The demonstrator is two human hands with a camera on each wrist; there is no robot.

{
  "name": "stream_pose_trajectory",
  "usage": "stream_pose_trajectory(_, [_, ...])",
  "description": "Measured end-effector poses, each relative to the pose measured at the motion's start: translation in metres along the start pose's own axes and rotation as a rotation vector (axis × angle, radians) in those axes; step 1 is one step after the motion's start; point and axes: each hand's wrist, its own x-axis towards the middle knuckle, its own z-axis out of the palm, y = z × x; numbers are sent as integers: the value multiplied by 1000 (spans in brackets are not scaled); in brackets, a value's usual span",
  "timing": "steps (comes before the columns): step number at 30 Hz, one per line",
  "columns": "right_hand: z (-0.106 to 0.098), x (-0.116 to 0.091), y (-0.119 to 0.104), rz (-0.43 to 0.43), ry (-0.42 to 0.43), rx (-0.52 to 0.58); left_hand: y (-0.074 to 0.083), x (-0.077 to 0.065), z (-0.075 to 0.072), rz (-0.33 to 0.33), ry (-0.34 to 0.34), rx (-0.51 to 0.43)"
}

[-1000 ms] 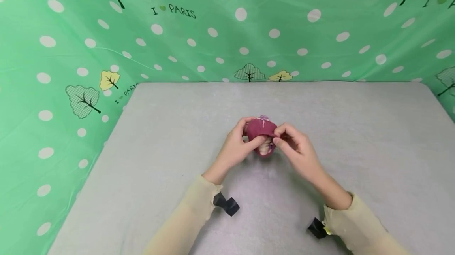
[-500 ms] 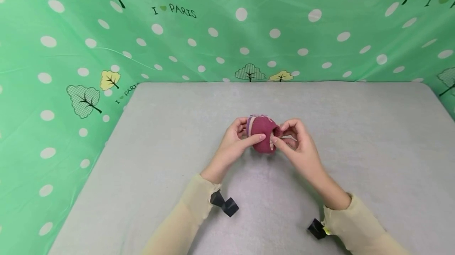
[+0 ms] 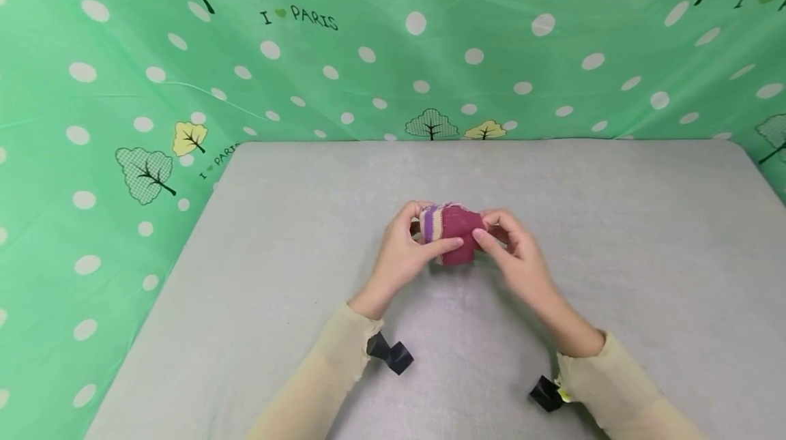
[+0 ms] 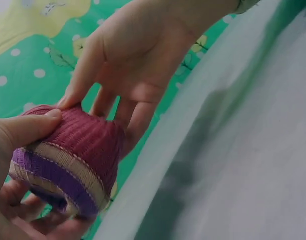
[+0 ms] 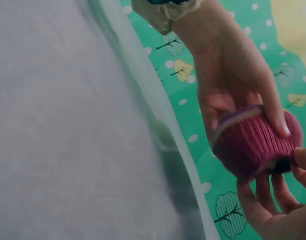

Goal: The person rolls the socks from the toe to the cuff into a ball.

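Both hands hold a balled-up knitted sock [image 3: 457, 225] above the table, maroon with purple and beige stripes at its left end. My left hand [image 3: 402, 249] grips the striped end, thumb across the near side and fingers behind it. At the other end, my right hand [image 3: 516, 249] pinches the maroon edge between thumb and fingers. In the left wrist view the sock [image 4: 88, 145] shows its ribbed knit and stripes. A dark opening at the maroon end of the sock [image 5: 252, 145] shows in the right wrist view, beside the right fingers.
A grey-covered table [image 3: 276, 222] lies under the hands. Behind it and on the left hangs a green sheet [image 3: 368, 37] with white dots and printed trees. Black strap pieces [image 3: 399, 357] hang at both sleeves.
The sock has been turned so its striped end faces left and its opening, earlier toward the camera, faces right. The right fingers have drawn its maroon edge over the pale inside.
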Motion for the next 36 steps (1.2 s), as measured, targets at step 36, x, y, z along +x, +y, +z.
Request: stream_pose_trajectory(36, [-19,-11,8,-21,-153,-66,6,1,-5,-22,-195,-153])
